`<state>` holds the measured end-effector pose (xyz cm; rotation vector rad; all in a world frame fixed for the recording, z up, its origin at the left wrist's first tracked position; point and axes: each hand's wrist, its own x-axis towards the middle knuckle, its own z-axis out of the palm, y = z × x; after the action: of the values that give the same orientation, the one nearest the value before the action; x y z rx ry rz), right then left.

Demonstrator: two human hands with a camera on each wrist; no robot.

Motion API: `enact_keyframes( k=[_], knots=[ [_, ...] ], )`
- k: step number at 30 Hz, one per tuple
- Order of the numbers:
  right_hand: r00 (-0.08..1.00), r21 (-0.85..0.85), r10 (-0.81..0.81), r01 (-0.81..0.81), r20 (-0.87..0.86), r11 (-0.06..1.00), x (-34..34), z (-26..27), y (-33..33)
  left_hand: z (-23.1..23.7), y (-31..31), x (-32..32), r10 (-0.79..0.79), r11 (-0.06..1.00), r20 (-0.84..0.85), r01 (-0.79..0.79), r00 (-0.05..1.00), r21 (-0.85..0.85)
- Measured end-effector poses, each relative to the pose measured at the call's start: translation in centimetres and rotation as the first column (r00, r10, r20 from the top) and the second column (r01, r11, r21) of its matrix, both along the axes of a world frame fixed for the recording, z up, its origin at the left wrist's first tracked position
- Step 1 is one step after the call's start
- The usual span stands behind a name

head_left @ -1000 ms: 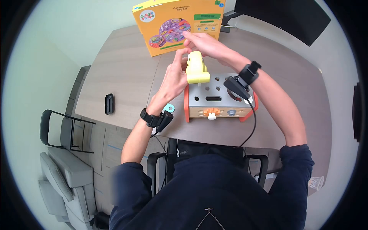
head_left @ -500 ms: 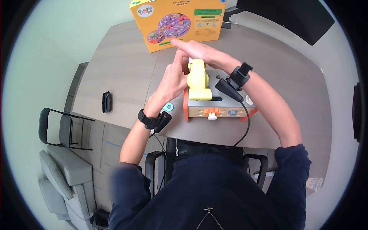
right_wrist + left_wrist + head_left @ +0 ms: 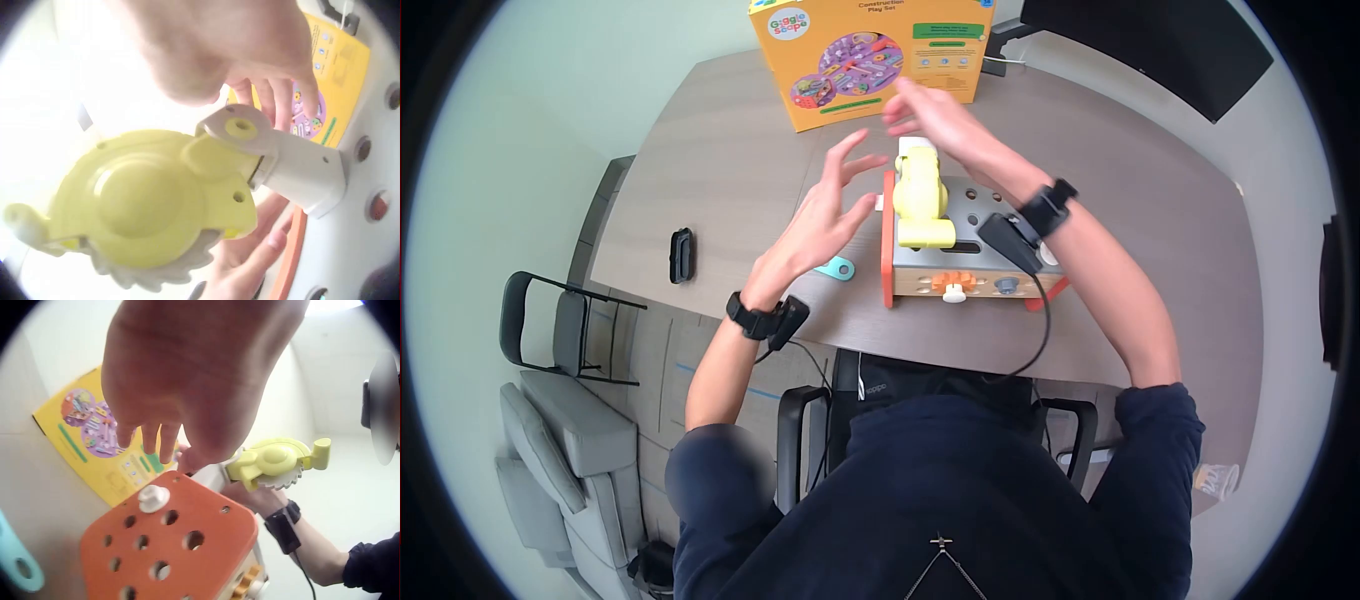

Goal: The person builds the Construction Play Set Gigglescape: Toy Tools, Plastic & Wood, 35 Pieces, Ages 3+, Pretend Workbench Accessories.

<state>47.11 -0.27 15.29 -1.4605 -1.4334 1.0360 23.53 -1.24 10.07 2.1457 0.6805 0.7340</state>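
Observation:
A yellow toy saw [image 3: 921, 195] with a grey toothed blade stands on the grey top of the toy workbench [image 3: 1003, 238]; in the right wrist view its white bracket [image 3: 306, 172] meets that top. My left hand [image 3: 825, 215] is off the saw, to its left, fingers spread and holding nothing. Behind the saw's far end hovers my right hand [image 3: 945, 125], fingers extended; whether it touches the bracket I cannot tell. The left wrist view has the bench's orange side panel [image 3: 181, 537] with a white knob [image 3: 153, 498] in it.
A yellow box [image 3: 880, 60] stands at the back of the table [image 3: 730, 150]. The turquoise strip [image 3: 838, 268] lies left of the bench, a black case [image 3: 682, 255] farther left. At the back right is a monitor [image 3: 1150, 45].
My left hand has let go around the saw's bracket and moved left, its fingers spreading. My right hand has lifted a little away. The saw, lowered earlier, stays over the bench top.

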Motion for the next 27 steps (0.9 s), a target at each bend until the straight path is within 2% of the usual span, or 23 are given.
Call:
enact_keyframes(
  k=[2,5,8,9,12,13,16,17,19,22,25,27],
  knots=[
    [0.995,0.119,-0.079,0.072,0.054,0.99,1.8,0.6,-2.8,-2.3,0.1,-3.0,0.044,0.999,-0.075,-0.042,0.996,0.024],
    [0.984,0.16,-0.09,0.064,0.157,0.985,4.0,2.1,-8.2,-8.3,0.6,-7.7,0.047,0.959,-0.473,0.093,0.88,0.269],
    [0.973,0.098,-0.039,0.017,0.228,0.995,4.2,3.2,-13.6,-9.2,-1.0,-9.3,0.111,0.967,-0.567,0.043,0.817,0.251],
    [0.967,0.063,-0.012,-0.004,0.253,0.998,4.0,3.6,-15.0,-9.7,-0.8,-9.6,0.159,0.933,-0.534,0.051,0.83,0.357],
    [0.924,0.04,0.02,-0.038,0.382,0.998,2.4,4.0,-18.2,-8.9,-0.3,-10.1,0.211,0.941,-0.624,0.017,0.752,0.339],
    [0.912,0.044,-0.001,-0.019,0.411,0.999,2.0,3.8,-18.8,-8.5,-0.5,-10.1,0.256,0.928,-0.592,-0.022,0.764,0.373],
    [0.886,0.001,0.051,-0.057,0.461,0.998,2.0,2.8,-19.0,-7.5,-0.1,-9.9,0.311,0.943,-0.383,-0.333,0.87,0.012],
    [0.898,-0.006,0.056,-0.059,0.437,0.998,2.0,2.3,-18.9,-6.8,-0.2,-9.6,0.33,0.941,-0.295,-0.338,0.897,0.025],
    [0.92,-0.023,0.066,-0.062,0.387,0.998,1.8,1.3,-18.8,-4.8,-1.1,-8.5,0.349,0.937,-0.114,-0.346,0.93,0.045],
    [0.891,-0.069,0.116,-0.095,0.439,0.993,1.1,0.8,-18.8,-1.8,-3.3,-6.2,0.278,0.937,-0.022,-0.266,0.96,0.228],
    [0.851,-0.084,0.1,-0.066,0.515,0.994,0.0,1.5,-19.0,-0.1,-4.8,-4.2,0.15,0.96,-0.07,-0.128,0.986,0.25],
    [0.817,-0.027,0.083,-0.083,0.571,0.996,-0.3,1.3,-19.0,0.9,-5.3,-3.1,0.079,0.971,-0.114,-0.05,0.99,0.233]
  ],
)
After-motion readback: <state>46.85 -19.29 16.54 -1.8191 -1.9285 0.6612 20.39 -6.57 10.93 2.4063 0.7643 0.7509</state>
